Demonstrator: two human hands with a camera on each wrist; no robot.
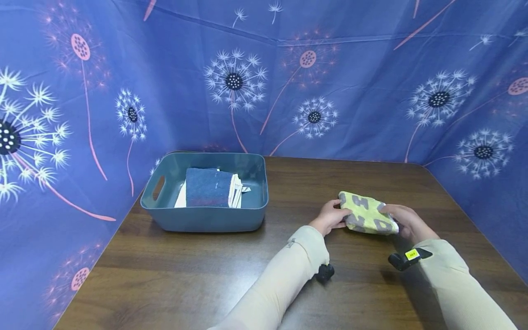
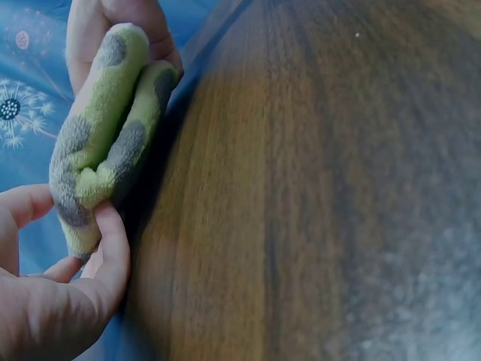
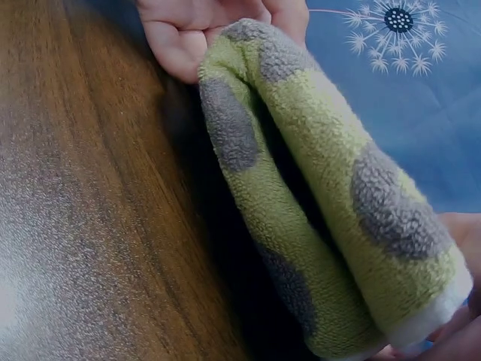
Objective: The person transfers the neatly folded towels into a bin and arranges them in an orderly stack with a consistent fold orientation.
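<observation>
A folded yellow-green towel (image 1: pixel 366 213) with grey patches is held between both hands above the right part of the table. My left hand (image 1: pixel 331 216) pinches its left end, thumb on top and fingers beneath. At the opposite end my right hand (image 1: pixel 406 223) grips the towel near its white edge. In the left wrist view the towel (image 2: pixel 105 128) shows its thick folded layers, with the left hand's fingers (image 2: pixel 113 252) on the near end. From the right wrist view, a dark gap runs between the layers of the towel (image 3: pixel 331 165); the right hand is mostly hidden behind it.
A blue-grey plastic bin (image 1: pixel 210 220) with side handles stands at the left of the brown wooden table (image 1: pixel 185 275). Inside it lie a folded dark blue cloth (image 1: pixel 208 188) and white cloths (image 1: pixel 236 190). A blue dandelion-print curtain (image 1: pixel 173 82) surrounds the table's back and sides.
</observation>
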